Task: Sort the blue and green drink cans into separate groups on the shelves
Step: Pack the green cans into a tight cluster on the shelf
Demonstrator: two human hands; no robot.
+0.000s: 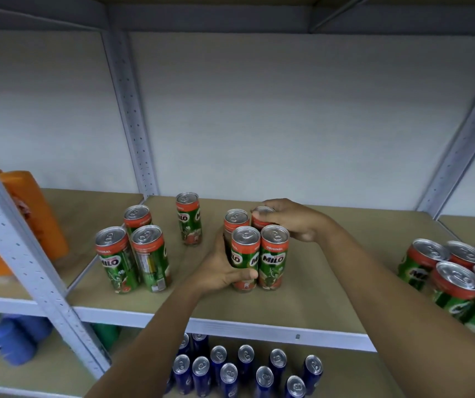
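The green cans wear a red band at the top, and the word "MILO" reads in white on a red patch across several of them; "ORIGINAL" is legible on the red band of the front-right can [274, 258] in the centre cluster and on the front-left can [115, 259] of the trio at 9 o'clock. All are slim metal cylinders with silver pull-tab lids, standing upright on the tan board of the middle shelf [316, 288].

The left hand [221, 270] reaches in from 6 o'clock, palm against the left side of the centre cluster, its thumb curled across the front of the front-left can [245, 258] and its fingers wrapped behind. The right hand [291, 218] comes from 4 o'clock and arches over the rear-right can [262, 215], its curled fingertips gripping the rim. The four cans in the cluster stand touching.

A single green can [189, 218] stands apart at 12 o'clock of the cluster's left edge. More green cans [454, 280] crowd together at 3 o'clock.

On the lower shelf at 6 o'clock stand the blue cans [242, 369], silver-lidded, their print unreadable. Orange packs [33, 208] lean at 9 o'clock, behind a perforated grey steel upright [21, 239].
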